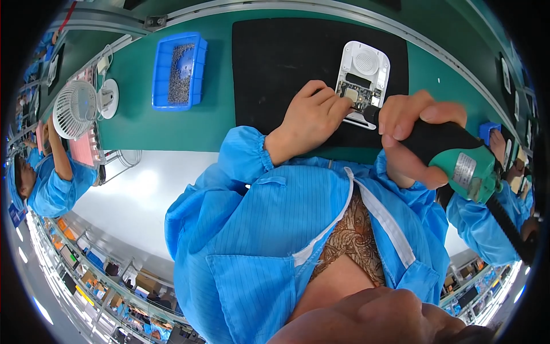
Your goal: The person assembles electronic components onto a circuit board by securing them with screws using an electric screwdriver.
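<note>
A white plastic housing (381, 64) with a round speaker grille lies on the black mat (286, 69), and a circuit board (362, 94) sits inside it. My right hand (415, 129) is wrapped round a green and black electric screwdriver (455, 163), whose tip points left at the board's lower part. Over the housing's near left side is my left hand (315, 117). Its fingers are pinched together close to the screwdriver's tip, and whatever they hold is hidden or too small to name.
A blue bin (200, 69) of small metal screws stands on the green table (129, 135), left of the mat. Farther left are a white fan (76, 109) and a person in blue workwear (57, 186). A metal rail (275, 7) runs along the back. Another blue sleeve (481, 229) shows at right.
</note>
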A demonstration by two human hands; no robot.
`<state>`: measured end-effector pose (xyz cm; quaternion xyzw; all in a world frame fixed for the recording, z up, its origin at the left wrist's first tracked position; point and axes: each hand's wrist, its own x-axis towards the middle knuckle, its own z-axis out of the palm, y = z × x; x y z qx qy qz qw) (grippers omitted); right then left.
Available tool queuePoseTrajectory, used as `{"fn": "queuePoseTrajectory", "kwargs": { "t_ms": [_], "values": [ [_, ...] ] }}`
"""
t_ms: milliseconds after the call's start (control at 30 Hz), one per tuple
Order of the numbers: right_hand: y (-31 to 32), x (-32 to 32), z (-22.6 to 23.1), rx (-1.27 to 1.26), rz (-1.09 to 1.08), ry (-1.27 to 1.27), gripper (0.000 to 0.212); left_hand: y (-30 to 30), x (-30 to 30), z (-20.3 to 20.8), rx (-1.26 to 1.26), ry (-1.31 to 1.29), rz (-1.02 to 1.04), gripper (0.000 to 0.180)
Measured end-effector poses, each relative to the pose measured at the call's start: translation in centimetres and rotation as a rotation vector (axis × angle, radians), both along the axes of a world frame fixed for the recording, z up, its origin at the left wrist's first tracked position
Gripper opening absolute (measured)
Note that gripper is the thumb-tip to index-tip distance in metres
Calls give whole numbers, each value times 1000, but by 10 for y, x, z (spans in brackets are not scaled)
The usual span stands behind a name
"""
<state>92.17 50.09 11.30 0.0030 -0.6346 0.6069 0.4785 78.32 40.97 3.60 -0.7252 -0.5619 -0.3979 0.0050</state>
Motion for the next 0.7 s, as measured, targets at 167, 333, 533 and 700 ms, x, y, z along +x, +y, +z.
{"fn": "queuePoseTrajectory", "kwargs": {
  "t_ms": [167, 333, 533, 700],
  "values": [
    [6, -9, -6, 17, 11, -21, 82, 0, -7, 12, -27, 31, 37, 27],
    [15, -18, -18, -133, -153, -57, 66, -16, -82, 56, -31, 95, 549, 18],
    [18, -26, -22, -135, -167, -108, 65, -71, -187, 34, -627, 117, 816, 14],
    [20, -28, -29, -150, -169, -130, 65, -70, -201, 7, -573, -173, 652, 12]
  ]
}}
